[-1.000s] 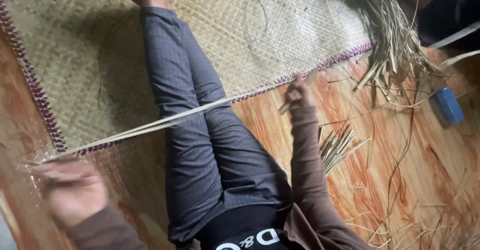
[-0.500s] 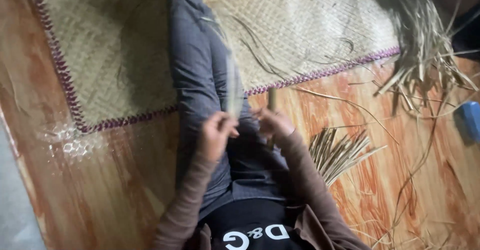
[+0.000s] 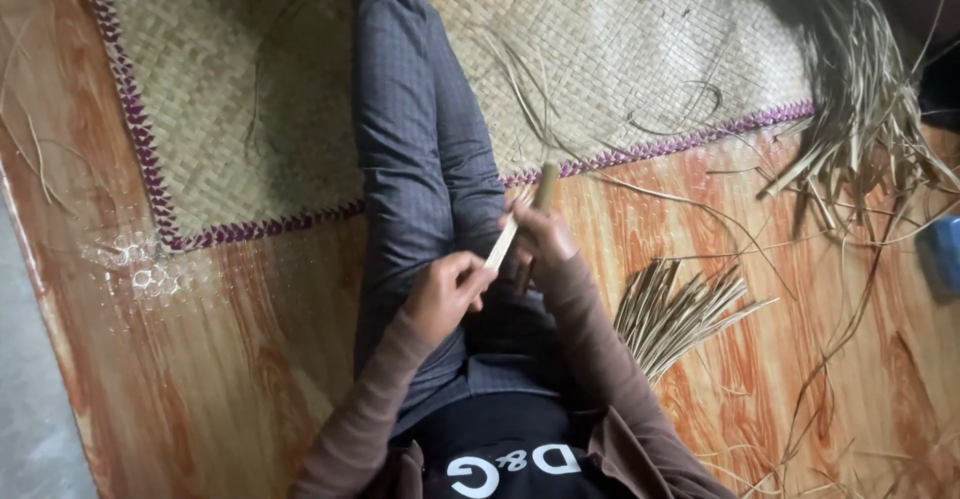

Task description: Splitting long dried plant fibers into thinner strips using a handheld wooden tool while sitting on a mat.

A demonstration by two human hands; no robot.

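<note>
In the head view, a thin pale strip [image 3: 503, 242] is pinched by the left hand [image 3: 447, 294] and the right hand [image 3: 543, 237], close together over the lap. A short stick-like tool [image 3: 544, 187] is gripped in the right hand too. The strip could be snapped or split crooked if it is bent too hard — it looks dry. A finger could be nicked if the tool has an edge.

The tool's lower end is hidden by the fingers, so its kind cannot be told. The bundle of strips [image 3: 680, 309] lies on the floor [image 3: 230, 359] beside the woven mat [image 3: 250, 109] — the far pile is cut off.
</note>
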